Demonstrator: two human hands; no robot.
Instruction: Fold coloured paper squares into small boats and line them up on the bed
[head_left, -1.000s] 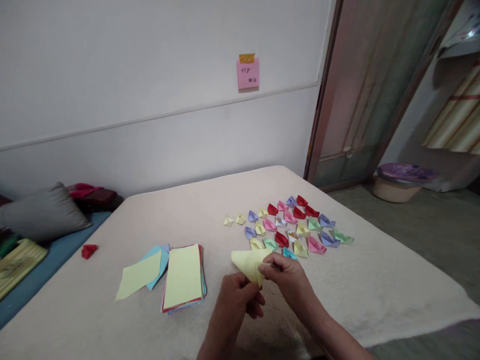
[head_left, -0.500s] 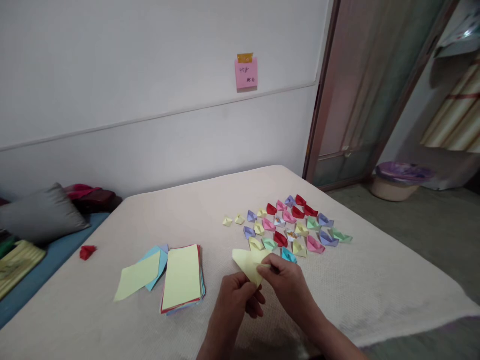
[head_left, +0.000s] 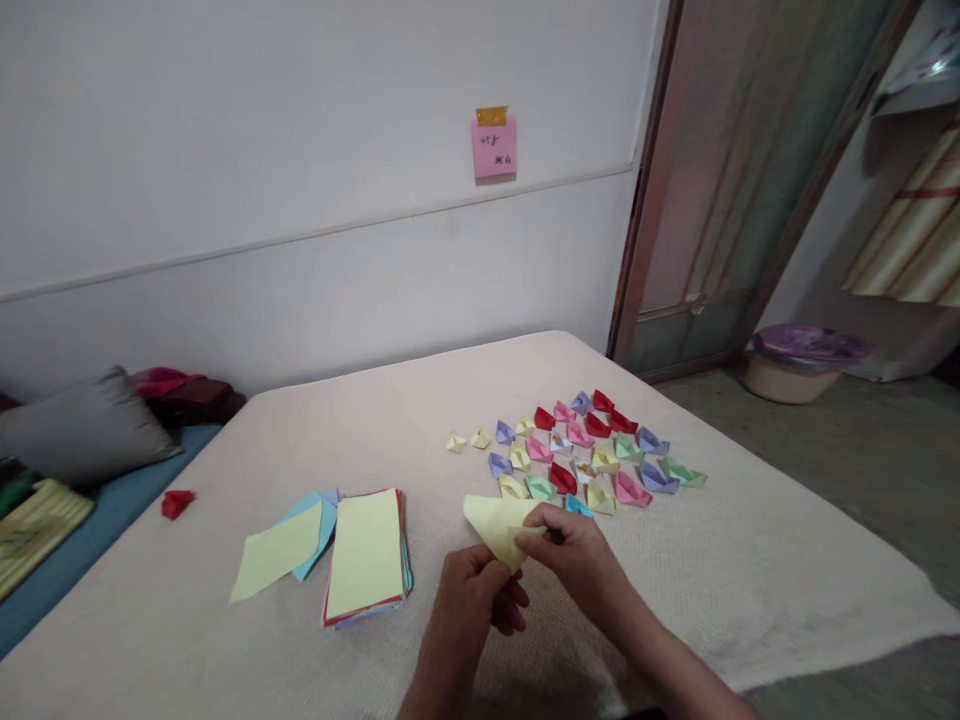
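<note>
Both hands pinch a pale yellow folded paper (head_left: 496,524) just above the cloth-covered table (head_left: 750,580). My left hand (head_left: 471,598) grips its lower corner from below with closed fingers. My right hand (head_left: 576,556) pinches its right edge between thumb and fingertips. Beyond the hands lies a cluster of several small folded paper boats (head_left: 581,445) in red, pink, purple, green and yellow. To the left sits a stack of coloured paper sheets (head_left: 366,556) with a yellow sheet on top.
A loose yellow sheet (head_left: 276,552) over a blue one lies left of the stack. A red folded piece (head_left: 177,502) sits near the table's left edge beside a grey cushion (head_left: 84,424). A pink note (head_left: 494,145) hangs on the wall. A basin (head_left: 802,362) stands on the floor at right.
My right thumb and fingers have slid slightly along the yellow paper's edge. The paper and left hand have barely moved.
</note>
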